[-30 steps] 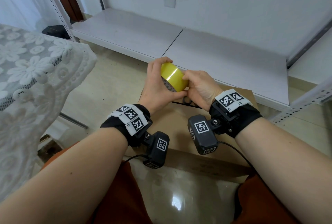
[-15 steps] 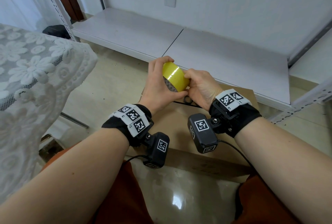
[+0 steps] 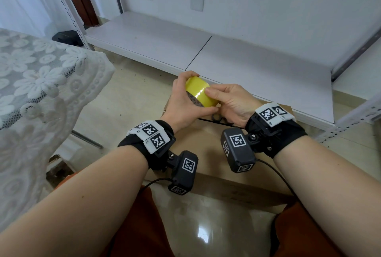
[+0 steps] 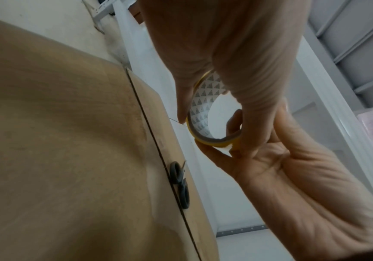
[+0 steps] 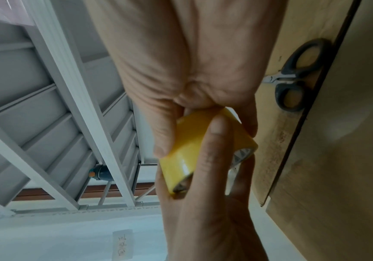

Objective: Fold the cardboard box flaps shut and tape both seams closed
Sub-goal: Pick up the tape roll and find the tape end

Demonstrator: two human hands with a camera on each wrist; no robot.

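Note:
A yellow tape roll point(image 3: 201, 93) is held in the air between both hands, above the far edge of the brown cardboard box point(image 3: 206, 143). My left hand point(image 3: 180, 100) wraps it from the left, fingers over the top and thumb underneath. My right hand point(image 3: 228, 100) holds it from the right, thumb laid on the yellow outer face. In the left wrist view the tape roll point(image 4: 203, 127) shows its patterned core, with a right-hand finger inside the ring. The box point(image 4: 58, 141) has its flaps folded flat, with a dark seam between them.
Black-handled scissors point(image 4: 179, 185) lie on the box top across the seam, just below the hands; the scissors point(image 5: 292, 76) also show in the right wrist view. A low white shelf point(image 3: 247, 67) runs behind the box. A lace-covered table point(image 3: 41, 83) stands at left.
The right thumb has slid up onto the roll's outer face. Both hands and the roll have stayed in nearly the same place above the box.

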